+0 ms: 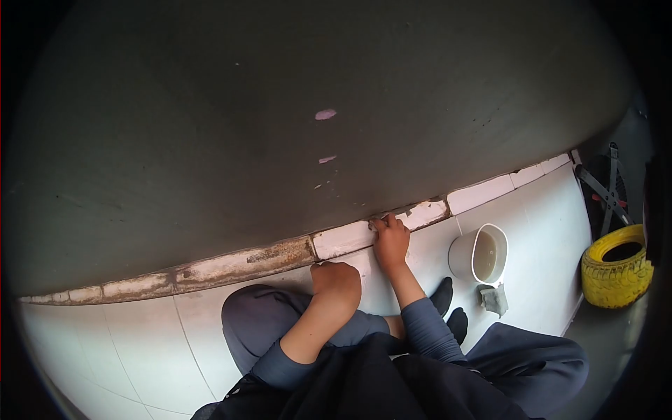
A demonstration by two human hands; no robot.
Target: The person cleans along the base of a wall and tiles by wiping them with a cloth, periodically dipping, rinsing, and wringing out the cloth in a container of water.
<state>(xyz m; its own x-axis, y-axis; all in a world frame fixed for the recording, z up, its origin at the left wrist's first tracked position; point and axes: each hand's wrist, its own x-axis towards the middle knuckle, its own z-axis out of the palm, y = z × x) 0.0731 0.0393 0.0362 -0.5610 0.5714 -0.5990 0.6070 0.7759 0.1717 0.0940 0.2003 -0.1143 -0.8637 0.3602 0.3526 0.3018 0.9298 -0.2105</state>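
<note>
A low strip of white edging tiles [343,239] runs along the foot of a dark grey wall [210,140], stained brown on the left part. My right hand [391,238] is at the top of this strip, its fingers bent and pressed together against the tile edge; whatever they hold is too small to make out. Lower left, my left hand [336,281] rests near the strip's lower edge, the wrist bent and the fingers mostly hidden beneath it. A white container [460,255] of cloudy liquid stands right of my right hand, and a grey cloth [494,299] lies beside it.
White floor tiles [140,350] spread below the strip. At the far right are a yellow-painted tyre [616,281] and a dark metal frame [602,189] with crossed bars. Feet in dark socks [457,325] lie between the container and my right forearm.
</note>
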